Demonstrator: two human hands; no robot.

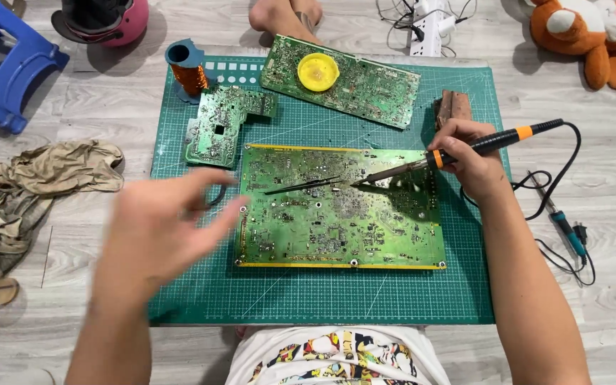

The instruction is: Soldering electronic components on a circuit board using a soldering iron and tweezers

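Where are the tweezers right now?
In the head view, the tweezers lie on the large green circuit board, upper middle, tips toward the soldering iron in the right hand.

Wood floor [607, 235], green cutting mat [322, 292], rag [44, 175]

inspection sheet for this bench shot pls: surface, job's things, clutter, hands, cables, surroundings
Surface: green cutting mat lying on a pale wood-look floor.
Job's things: large green circuit board at mat centre; tweezers lying on it; soldering iron with its tip on the board.
Clutter: two more boards at the back, yellow round tin on one, copper wire spool, brown block.
Hands: right hand grips the iron; left hand blurred, raised over the mat's left edge, fingers spread, holding nothing.
Cables: iron's black cord loops right; second iron lying there; power strip behind.
Surroundings: crumpled rag, blue stool, helmet, plush toy.
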